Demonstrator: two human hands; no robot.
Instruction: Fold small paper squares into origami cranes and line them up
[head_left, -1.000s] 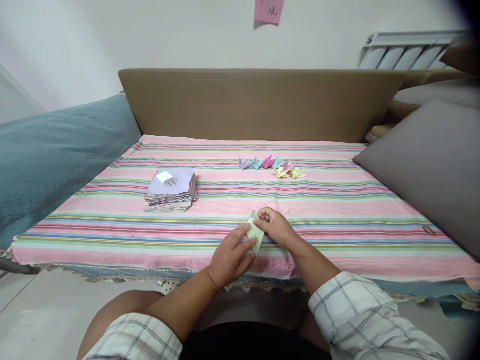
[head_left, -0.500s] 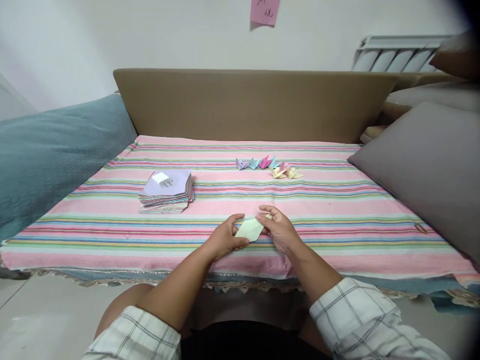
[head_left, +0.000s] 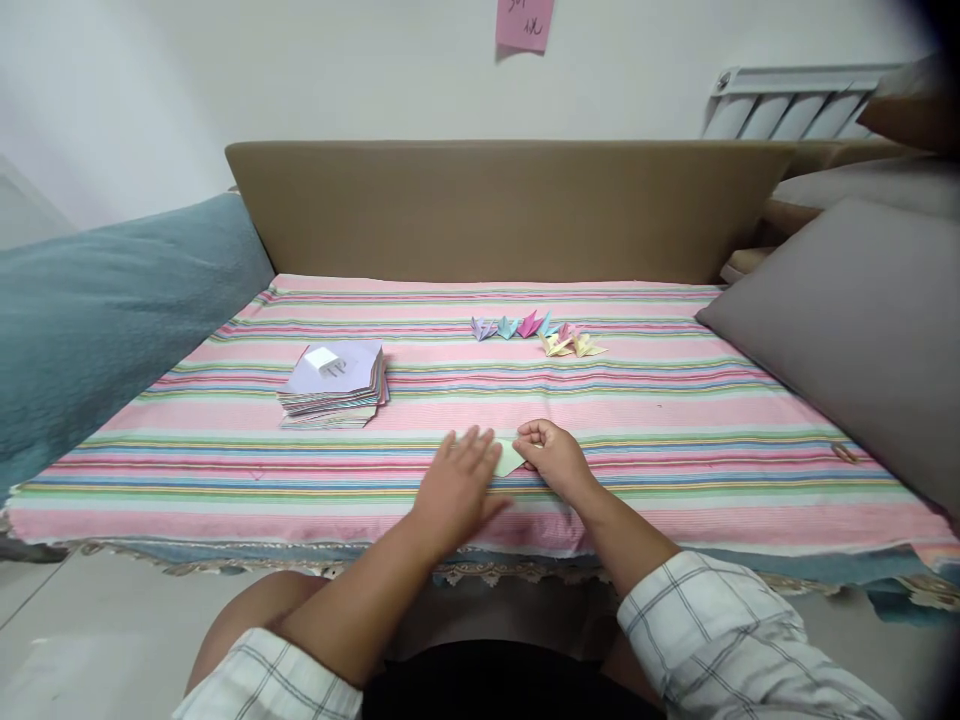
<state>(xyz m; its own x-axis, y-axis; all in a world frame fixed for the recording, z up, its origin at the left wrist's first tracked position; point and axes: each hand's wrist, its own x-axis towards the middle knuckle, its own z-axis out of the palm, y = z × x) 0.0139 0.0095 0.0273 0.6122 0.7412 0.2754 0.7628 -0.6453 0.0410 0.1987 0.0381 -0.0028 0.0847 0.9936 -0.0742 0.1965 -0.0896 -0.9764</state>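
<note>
A pale green piece of folded paper [head_left: 508, 459] lies on the striped cloth near its front edge. My left hand [head_left: 457, 490] rests flat over the paper's left part, fingers stretched out and slightly blurred, hiding that side. At the right corner, my right hand [head_left: 553, 457] pinches the paper between thumb and fingers. Farther back, several small folded paper cranes sit in a row, among them a magenta one [head_left: 529, 324], a lilac one [head_left: 482, 328] and a pale yellow one [head_left: 586, 346].
The striped cloth [head_left: 225, 410] covers a couch seat. At the left stands a stack of square paper [head_left: 334, 385] with a white plug adapter [head_left: 322, 360] on top. A grey cushion [head_left: 847, 340] is on the right, with a small brown loop [head_left: 844, 454] beside it.
My left hand has let go of the paper's left edge and now lies flat over it. The paper has come down onto the cloth. My right hand still pinches its right corner.
</note>
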